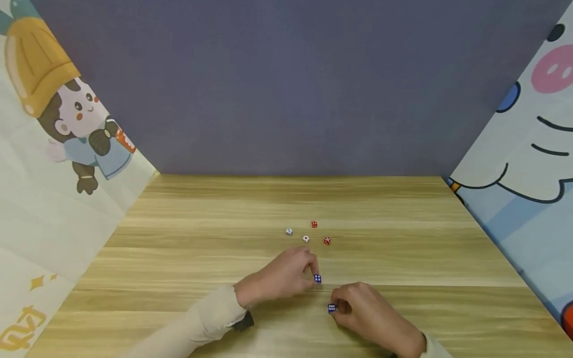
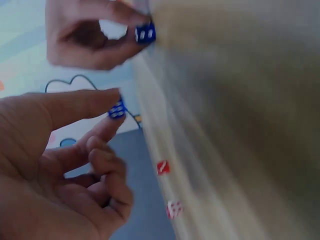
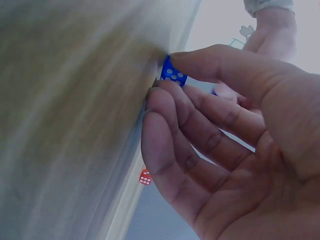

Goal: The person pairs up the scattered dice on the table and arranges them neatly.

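Grey wall (image 1: pixel 304 89) at the back, wood table (image 1: pixel 201 214) below it. On my head feed both hands reach in over the table's near half. Left hand (image 1: pixel 284 276): thumb and forefinger pinch one blue die (image 1: pixel 318 279) at the tips, other fingers curled in. Right hand (image 1: pixel 373 315): same pinch on a second blue die (image 1: pixel 332 309), spare fingers loosely bent alongside.

Key relation, as I judge it: the two held dice sit near each other but apart, the left hand's farther out and slightly left of the right hand's. They're cubes, so I get no long axis. Left hand is nearer the loose group ahead: two white dice, one left (image 1: pixel 289 231), one right (image 1: pixel 306 239), plus two red, one back (image 1: pixel 314 224), one front (image 1: pixel 328 241), all apart. Wrist feeds are blurry; I can't tell whether the right hand's die touches the table.
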### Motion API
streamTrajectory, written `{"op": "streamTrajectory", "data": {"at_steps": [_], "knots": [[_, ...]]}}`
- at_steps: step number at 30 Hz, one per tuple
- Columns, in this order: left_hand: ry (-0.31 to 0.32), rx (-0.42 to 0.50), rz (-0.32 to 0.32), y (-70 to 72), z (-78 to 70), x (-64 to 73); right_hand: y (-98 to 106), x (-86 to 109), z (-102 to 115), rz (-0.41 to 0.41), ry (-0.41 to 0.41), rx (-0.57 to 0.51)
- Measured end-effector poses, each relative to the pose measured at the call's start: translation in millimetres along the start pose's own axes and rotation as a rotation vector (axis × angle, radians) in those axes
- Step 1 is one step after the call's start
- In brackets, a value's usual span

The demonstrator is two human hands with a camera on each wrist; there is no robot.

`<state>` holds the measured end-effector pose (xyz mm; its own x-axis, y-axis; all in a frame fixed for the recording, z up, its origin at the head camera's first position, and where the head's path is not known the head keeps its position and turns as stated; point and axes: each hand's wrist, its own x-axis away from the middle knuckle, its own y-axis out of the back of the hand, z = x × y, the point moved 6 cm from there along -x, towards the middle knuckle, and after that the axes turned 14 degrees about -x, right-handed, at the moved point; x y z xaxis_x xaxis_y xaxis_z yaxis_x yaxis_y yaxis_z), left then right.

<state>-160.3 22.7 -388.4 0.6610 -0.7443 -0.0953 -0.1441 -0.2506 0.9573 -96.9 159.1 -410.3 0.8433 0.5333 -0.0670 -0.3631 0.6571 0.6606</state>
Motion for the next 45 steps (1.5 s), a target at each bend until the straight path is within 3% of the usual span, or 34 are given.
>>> {"op": "streamTrajectory", "data": {"at_steps": [6,15,29,39,45], "knots": [[-0.035,-0.012,0.131,-18.6,-10.9,10.3,-2,-1.2,-1,0.007,-0.02,0.001],[-0.031,0.077,0.164,-31.2,-10.3,11.9,-4,-1.4,1,0.006,-0.029,0.017],[-0.007,0.111,0.139,-36.6,-17.9,13.9,-12,0.4,8,0.0,0.03,0.049],[0.04,0.214,0.091,-38.7,-13.1,18.4,-11,-1.6,8,-0.036,0.047,0.073],[0.061,0.263,0.069,-41.4,-9.9,20.2,-11,-4.3,6,-0.021,0.014,0.043]]}}
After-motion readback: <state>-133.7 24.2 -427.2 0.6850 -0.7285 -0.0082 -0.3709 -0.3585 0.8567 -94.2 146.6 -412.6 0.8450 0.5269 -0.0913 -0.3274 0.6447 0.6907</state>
